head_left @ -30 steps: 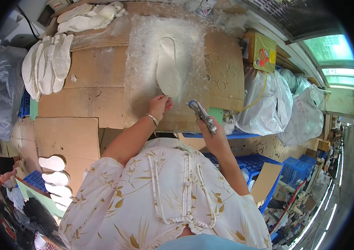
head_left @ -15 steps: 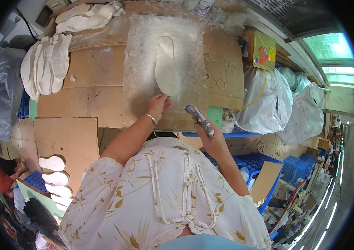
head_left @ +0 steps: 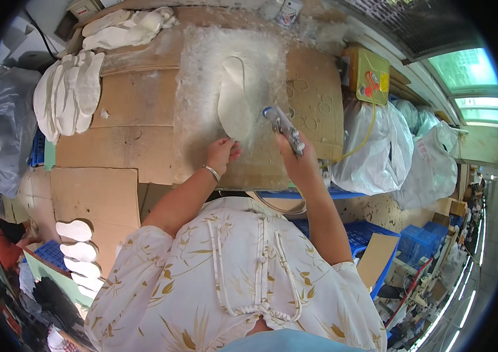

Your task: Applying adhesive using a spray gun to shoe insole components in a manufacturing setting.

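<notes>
A white insole [head_left: 234, 98] lies lengthwise on a whitened, residue-coated patch [head_left: 196, 70] of the cardboard-covered table. With its fingers pinched at the insole's near end, my left hand [head_left: 222, 155] holds that edge; a bracelet circles the wrist. My right hand [head_left: 299, 159] is wrapped round a metal spray gun [head_left: 284, 130]. The gun's blue-tipped nozzle points up and left, to the right of the insole and apart from it. A yellow hose [head_left: 361, 146] runs from near my right hand to a yellow-green can.
Stacked insoles [head_left: 68, 97] lie at the table's left, with another pile [head_left: 128, 28] at the far left. More insoles [head_left: 77, 252] rest on a board at lower left. The yellow-green can [head_left: 372, 73] and plastic bags [head_left: 375, 146] stand right. Blue crates [head_left: 419, 240] sit lower right.
My right hand has lifted the spray gun farther up the table, closer to the insole's side. My left hand stays at the insole's near end. The view has shifted slightly.
</notes>
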The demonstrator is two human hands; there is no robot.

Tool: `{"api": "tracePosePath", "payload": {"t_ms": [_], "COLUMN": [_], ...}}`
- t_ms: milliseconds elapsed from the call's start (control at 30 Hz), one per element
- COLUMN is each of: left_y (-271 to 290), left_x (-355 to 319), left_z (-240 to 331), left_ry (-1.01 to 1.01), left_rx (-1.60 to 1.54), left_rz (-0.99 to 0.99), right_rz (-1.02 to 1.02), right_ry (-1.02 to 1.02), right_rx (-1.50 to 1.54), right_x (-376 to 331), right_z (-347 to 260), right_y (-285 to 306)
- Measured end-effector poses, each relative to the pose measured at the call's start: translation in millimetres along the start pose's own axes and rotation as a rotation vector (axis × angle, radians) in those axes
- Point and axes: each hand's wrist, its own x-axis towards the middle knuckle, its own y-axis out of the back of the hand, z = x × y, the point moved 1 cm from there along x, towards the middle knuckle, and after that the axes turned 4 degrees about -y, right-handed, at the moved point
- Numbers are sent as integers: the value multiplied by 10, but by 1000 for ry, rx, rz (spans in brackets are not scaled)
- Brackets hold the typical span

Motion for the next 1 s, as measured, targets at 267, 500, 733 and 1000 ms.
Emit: {"api": "tracePosePath", "payload": {"t_ms": [267,500,733,1000], "left_y": [-68,105,1384,3936], "left_x": [-72,-965,-1884,-2625], "left_z": [218,1445,2119,2844], "left_ry": [-277,-542,-950,-1410], "left_rx": [176,-582,-762,-433], "left_rz": [-37,-373,-22,518], "right_rz": [-11,-107,-266,-434], "right_ry": [-147,-48,-103,-15], "right_rx": [344,332,153,120], "right_x": [-40,-280,-227,-181], "right_z": [-78,-42,-27,-517], "right_y": [205,282,-73,-729]}}
